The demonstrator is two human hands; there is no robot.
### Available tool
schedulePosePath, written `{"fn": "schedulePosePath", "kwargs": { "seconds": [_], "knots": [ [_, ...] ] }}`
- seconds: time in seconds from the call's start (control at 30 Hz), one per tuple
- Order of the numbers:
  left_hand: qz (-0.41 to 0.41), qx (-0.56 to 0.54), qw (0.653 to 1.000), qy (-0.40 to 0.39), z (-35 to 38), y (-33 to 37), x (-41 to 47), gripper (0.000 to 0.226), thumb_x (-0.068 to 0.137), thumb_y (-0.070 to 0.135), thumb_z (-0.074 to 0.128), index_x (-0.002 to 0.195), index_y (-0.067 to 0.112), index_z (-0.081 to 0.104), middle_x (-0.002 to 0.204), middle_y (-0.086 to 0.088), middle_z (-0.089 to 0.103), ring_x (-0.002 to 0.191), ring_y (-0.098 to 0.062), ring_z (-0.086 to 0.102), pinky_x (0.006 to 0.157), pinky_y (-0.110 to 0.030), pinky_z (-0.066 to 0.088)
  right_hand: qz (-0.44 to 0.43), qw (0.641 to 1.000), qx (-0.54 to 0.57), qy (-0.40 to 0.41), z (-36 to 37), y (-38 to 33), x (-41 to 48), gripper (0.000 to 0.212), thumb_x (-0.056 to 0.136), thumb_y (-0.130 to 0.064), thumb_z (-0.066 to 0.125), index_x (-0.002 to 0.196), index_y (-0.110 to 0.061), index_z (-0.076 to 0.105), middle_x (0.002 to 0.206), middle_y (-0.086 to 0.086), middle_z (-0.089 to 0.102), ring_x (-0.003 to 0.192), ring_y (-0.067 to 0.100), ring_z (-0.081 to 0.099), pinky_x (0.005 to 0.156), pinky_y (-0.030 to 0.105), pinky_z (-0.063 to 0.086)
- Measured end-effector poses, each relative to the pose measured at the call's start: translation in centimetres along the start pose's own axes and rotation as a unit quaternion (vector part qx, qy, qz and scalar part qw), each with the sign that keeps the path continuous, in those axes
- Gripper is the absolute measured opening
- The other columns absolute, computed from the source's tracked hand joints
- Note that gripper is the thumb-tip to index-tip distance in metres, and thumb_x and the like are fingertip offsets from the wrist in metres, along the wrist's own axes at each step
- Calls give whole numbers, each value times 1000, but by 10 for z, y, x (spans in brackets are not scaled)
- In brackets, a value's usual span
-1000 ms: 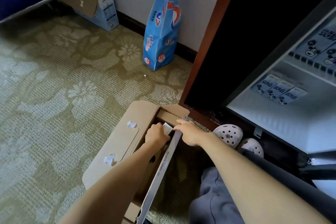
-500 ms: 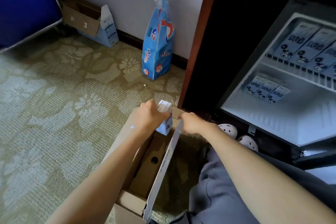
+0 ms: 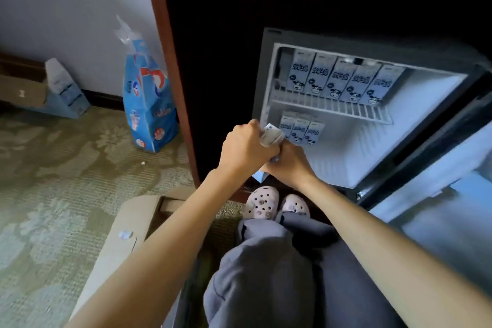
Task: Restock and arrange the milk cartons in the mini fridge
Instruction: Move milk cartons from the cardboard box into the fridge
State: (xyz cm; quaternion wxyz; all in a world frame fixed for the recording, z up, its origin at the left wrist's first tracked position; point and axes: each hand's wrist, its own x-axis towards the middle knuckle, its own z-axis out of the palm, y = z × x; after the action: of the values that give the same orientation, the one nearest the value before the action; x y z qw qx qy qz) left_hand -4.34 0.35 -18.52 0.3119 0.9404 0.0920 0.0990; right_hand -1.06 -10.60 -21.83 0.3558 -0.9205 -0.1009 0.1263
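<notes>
Hands, pose:
- My left hand [image 3: 246, 148]: arm stretched forward, knuckles up, fingers curled round the upper end of one milk carton [image 3: 272, 134].
- My right hand [image 3: 290, 166]: arm reaching in from the right, back of the hand up, fingers closed on the lower part of the same carton. The two hands touch.
- The carton is tilted and held in the air just in front of the open mini fridge [image 3: 268, 75], at its lower left corner. It is not yet inside.

Fridge stock:
- Wire shelf [image 3: 335, 109]: a row of five cartons [image 3: 338, 80], upright, side by side, printed faces outward.
- Fridge floor, back left: three cartons [image 3: 301, 130], upright, touching.
- Fridge door [image 3: 452, 194]: swung open to the right.

Floor and room:
- Patterned green carpet [image 3: 53, 181].
- Open cardboard box [image 3: 127, 229], beside my left leg and under my left forearm; its contents are hidden.
- Blue printed plastic bag [image 3: 149, 107], standing on the carpet beside the dark wooden cabinet frame [image 3: 170, 75] that houses the fridge.
- Second opened box [image 3: 40, 92], far left, against the pale wall [image 3: 66, 8].
- My grey trousers [image 3: 266, 274] and pale perforated clogs [image 3: 262, 202], toes towards the fridge.
</notes>
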Motion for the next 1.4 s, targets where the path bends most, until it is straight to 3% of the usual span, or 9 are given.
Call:
{"fn": "schedulePosePath", "kwargs": {
  "seconds": [0.13, 0.37, 0.53, 0.67, 0.77, 0.93, 1.0, 1.2, 1.4],
  "knots": [
    [37, -8, 998, -42, 43, 36, 22, 43, 79, 40, 65, 105, 7, 59, 99, -11, 68, 89, -28, 64, 72, -35, 52, 41, 998, -5, 44, -34, 41, 15, 19, 73, -21, 66, 89, -17, 59, 66, -9, 58, 67, 12, 59, 51, 18, 43],
    [36, 45, 991, -123, 119, 41, 70, 36, 93, 38, 45, 95, 3, 56, 101, -18, 65, 93, -37, 59, 74, -35, 45, 143, 981, 52, 122, -48, 120, 61, 46, 70, -15, 73, 113, -7, 56, 104, 10, 67, 93, 26, 65, 66, 23, 43],
    [41, 118, 973, -193, 170, 39, 118, 30, 93, 20, 45, 118, 3, 50, 117, -17, 57, 105, -34, 56, 80, -35, 43, 175, 961, 108, 185, -42, 167, 110, 48, 73, -12, 71, 116, -2, 53, 112, 15, 65, 100, 30, 62, 70, 26, 44],
    [40, 129, 966, -222, 207, 31, 150, 32, 92, 15, 45, 122, 4, 46, 125, -14, 49, 113, -31, 49, 82, -37, 43, 203, 950, 130, 197, -35, 197, 146, 43, 75, -9, 69, 113, 1, 53, 114, 15, 64, 101, 28, 61, 68, 24, 41],
    [62, 151, 960, -227, 232, 21, 170, 48, 92, 14, 45, 137, 6, 34, 143, -13, 34, 133, -28, 32, 102, -39, 37, 216, 945, 134, 207, -28, 222, 173, 37, 75, -5, 67, 110, 4, 55, 110, 15, 66, 100, 29, 62, 67, 24, 41],
    [124, 204, 952, -190, 263, 9, 194, 69, 94, 13, 41, 150, 16, 1, 158, -10, -4, 147, -25, -8, 119, -37, 1, 245, 933, 121, 232, -23, 256, 203, 41, 73, -6, 69, 109, 6, 55, 98, 9, 64, 85, 22, 58, 58, 21, 40],
    [135, 218, 951, -174, 273, 7, 202, 73, 94, 13, 42, 150, 21, -5, 158, -7, -6, 147, -25, -9, 119, -38, -3, 256, 924, 136, 251, -21, 265, 214, 43, 73, -12, 72, 111, 3, 56, 102, 12, 66, 83, 22, 59, 54, 20, 42],
    [127, 233, 946, -189, 289, 0, 211, 75, 96, 15, 39, 148, 24, -14, 158, -6, -15, 146, -25, -16, 118, -41, -7, 255, 921, 144, 258, -21, 274, 245, 50, 76, -18, 74, 116, 2, 52, 116, 17, 62, 106, 32, 60, 71, 26, 44],
    [131, 199, 956, -173, 295, -6, 214, 75, 95, 10, 40, 149, 25, -9, 159, -2, -12, 146, -25, -14, 118, -44, -4, 232, 935, 110, 243, -23, 277, 259, 56, 80, -33, 70, 118, 3, 51, 117, 15, 56, 107, 31, 59, 75, 31, 47]
  ]
}}
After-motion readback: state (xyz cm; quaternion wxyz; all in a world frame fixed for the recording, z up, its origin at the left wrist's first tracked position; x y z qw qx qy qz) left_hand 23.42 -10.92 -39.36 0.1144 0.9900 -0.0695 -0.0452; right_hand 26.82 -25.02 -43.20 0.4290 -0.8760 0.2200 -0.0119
